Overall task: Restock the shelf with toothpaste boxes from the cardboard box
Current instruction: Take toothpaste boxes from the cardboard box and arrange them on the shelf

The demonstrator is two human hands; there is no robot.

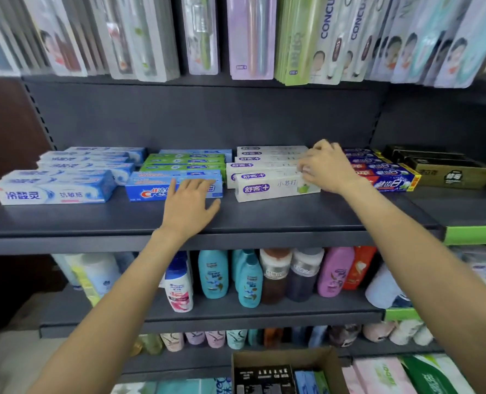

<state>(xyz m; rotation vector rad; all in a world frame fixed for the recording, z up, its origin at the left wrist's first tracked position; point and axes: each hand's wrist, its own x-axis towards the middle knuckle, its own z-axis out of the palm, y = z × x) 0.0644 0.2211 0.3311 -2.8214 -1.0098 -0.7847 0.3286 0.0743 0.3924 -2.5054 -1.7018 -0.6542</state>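
Head cam looks down at a dark shelf (293, 220) lined with rows of toothpaste. Left hand (189, 206) lies flat, fingers spread, touching the front of a blue toothpaste box (151, 189). Right hand (325, 166) has its fingers curled around the right end of the white toothpaste boxes (267, 183). Cardboard box (330, 362) sits down below, open, with a few packs inside.

Blue Crest box (151, 189), white/purple box (267, 186), grey shelf (293, 217).
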